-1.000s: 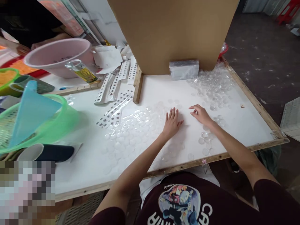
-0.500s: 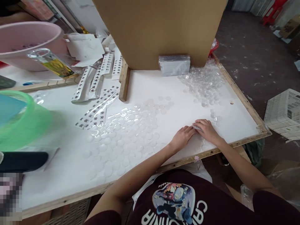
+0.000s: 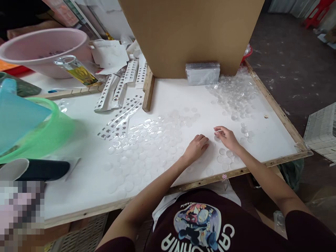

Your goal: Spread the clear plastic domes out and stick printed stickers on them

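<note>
Clear plastic discs (image 3: 147, 148) lie flat in a broad single layer over the middle of the white tabletop (image 3: 168, 96). My left hand (image 3: 197, 147) rests low over the right edge of this layer, fingers bent and held together; whatever is under its fingertips is hidden. To its right, my right hand (image 3: 226, 138) has thumb and fingers closed at the edge of a clear disc (image 3: 217, 138). Several more loose discs (image 3: 225, 158) lie just below my right hand, near the front edge. A heap of clear discs (image 3: 237, 94) is piled at the back right.
A wrapped white block (image 3: 202, 74) stands against a tall cardboard sheet (image 3: 191, 35). Wooden strips (image 3: 278, 106) edge the table. Printed sticker strips (image 3: 118, 119), a green basket (image 3: 60, 122), a pink tub (image 3: 52, 42), a glass with yellow contents (image 3: 81, 73) and a dark cylinder (image 3: 49, 169) are left.
My hands, together before, have come apart. The left moved slightly left, and the right rose a little. Loose discs now show where the hands were. The view has swung slightly left.
</note>
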Demonstrator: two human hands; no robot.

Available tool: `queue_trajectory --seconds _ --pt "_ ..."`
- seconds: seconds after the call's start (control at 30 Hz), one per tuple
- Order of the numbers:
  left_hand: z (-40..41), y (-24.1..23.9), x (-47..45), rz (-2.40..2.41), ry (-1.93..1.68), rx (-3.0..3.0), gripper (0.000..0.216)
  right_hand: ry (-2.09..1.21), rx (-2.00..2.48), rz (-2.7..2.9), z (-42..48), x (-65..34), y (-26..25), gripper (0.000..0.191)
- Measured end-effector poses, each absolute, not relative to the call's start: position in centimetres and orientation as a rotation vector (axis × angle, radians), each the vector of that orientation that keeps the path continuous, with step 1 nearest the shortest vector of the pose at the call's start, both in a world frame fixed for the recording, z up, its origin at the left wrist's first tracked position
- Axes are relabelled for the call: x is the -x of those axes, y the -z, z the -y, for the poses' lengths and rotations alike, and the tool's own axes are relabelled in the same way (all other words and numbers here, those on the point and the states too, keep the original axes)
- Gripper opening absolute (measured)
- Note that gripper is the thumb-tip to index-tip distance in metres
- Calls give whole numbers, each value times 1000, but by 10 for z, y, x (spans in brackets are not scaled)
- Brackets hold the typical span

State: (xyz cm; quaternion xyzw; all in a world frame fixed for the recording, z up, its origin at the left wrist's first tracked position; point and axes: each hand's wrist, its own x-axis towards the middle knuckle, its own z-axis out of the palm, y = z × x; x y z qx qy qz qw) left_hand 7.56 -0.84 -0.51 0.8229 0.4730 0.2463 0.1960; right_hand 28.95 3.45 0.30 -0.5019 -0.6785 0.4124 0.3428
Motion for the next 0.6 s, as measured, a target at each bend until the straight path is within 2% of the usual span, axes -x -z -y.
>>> queue_trajectory --seconds 0.3,0.43,0.6 --pt "-2 0 -47 -1649 -858 -1755 31 -1141 1317 1603 -43 -284 6 24" --pt "1 2 -48 -1588 -953 -2086 27 -1065 1271 1690 -42 -280 7 24" --pt "8 5 -59 -1389 -756 -2436 19 -701 1198 2059 -37 -283 0 24"
